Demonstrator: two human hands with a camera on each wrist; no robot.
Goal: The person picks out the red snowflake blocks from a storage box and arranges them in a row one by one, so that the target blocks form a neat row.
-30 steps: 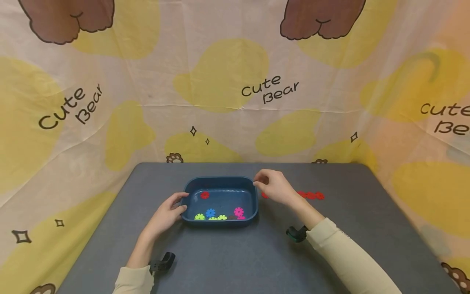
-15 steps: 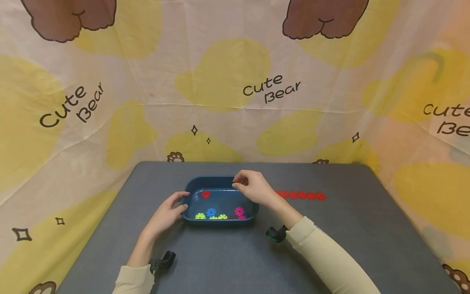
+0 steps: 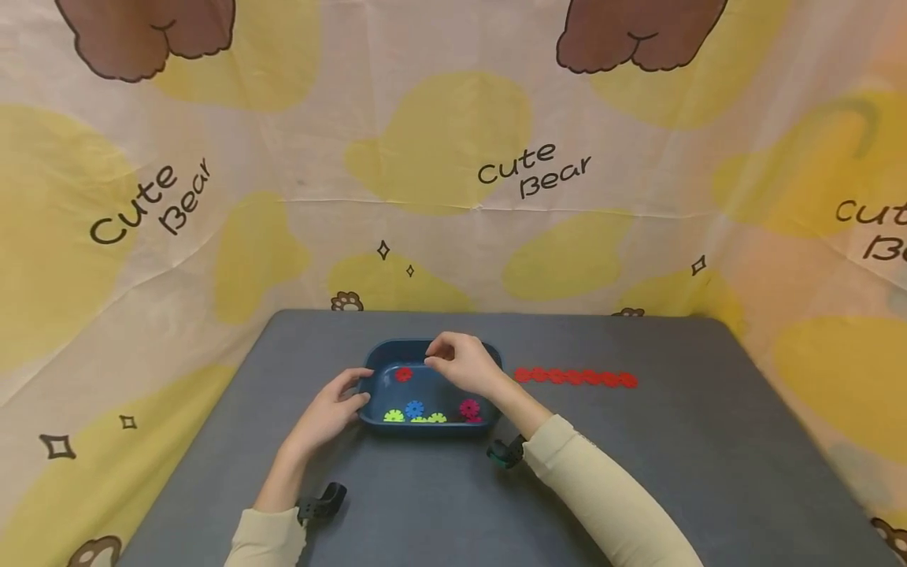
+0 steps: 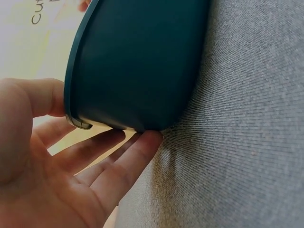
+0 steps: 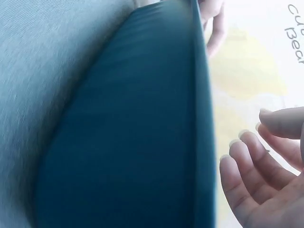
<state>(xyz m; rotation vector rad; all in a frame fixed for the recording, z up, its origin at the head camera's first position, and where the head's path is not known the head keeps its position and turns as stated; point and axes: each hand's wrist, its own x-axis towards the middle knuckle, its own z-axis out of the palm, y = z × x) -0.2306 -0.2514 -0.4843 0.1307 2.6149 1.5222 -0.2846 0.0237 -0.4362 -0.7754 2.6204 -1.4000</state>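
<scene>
A dark blue plastic tray (image 3: 428, 430) stands on the table, with several snowflake-shaped plastic discs inside. One red disc (image 3: 403, 375) lies toward the tray's far left; a blue disc (image 3: 414, 409), a yellow-green disc (image 3: 394, 416) and a pink disc (image 3: 469, 408) are among those along the near side. My left hand (image 3: 331, 407) holds the tray's left end. The left wrist view shows that thumb at the rim and fingers against the outer wall (image 4: 137, 61). Over the tray hovers my right hand (image 3: 464, 364), fingers loosely bent, with nothing visible between thumb and fingertips in the right wrist view.
Right of the tray, a row of several red discs (image 3: 575, 377) runs across the grey table (image 3: 432, 504). A patterned cloth (image 3: 453, 173) hangs behind the table and along its sides.
My right hand has moved left, from beside the tray's right edge to above its inside, uncovering the whole red row. The left hand has kept its place on the tray.
</scene>
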